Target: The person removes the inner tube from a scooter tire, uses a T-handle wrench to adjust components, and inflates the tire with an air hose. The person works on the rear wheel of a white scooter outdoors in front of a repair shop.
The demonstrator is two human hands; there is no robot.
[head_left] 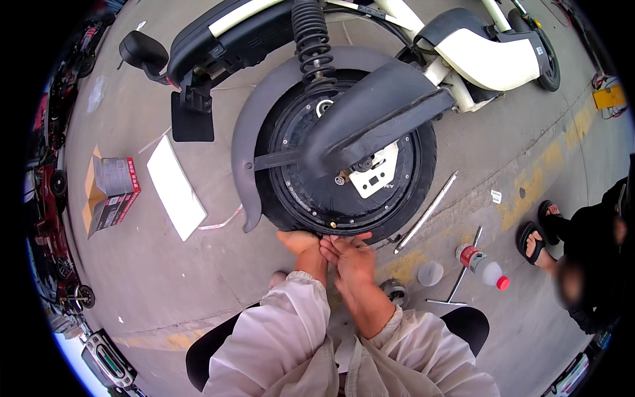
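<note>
Left hand (301,241) and right fingers (337,246) at black tyre (427,162) of cream-and-black scooter (479,59)

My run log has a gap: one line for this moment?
left hand: at black rubber tyre, lower edge; right hand: same place; nearby: silver metal bar

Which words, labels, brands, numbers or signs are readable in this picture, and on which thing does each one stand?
I leave wording out and tell only where printing shows:
Wheel hub: pale lettering, mostly too small to read.
Cardboard box: printing on its red and grey sides, small and blurred.
Clear bottle: red label, too small.
White slip on the ground: marks too small.
</note>
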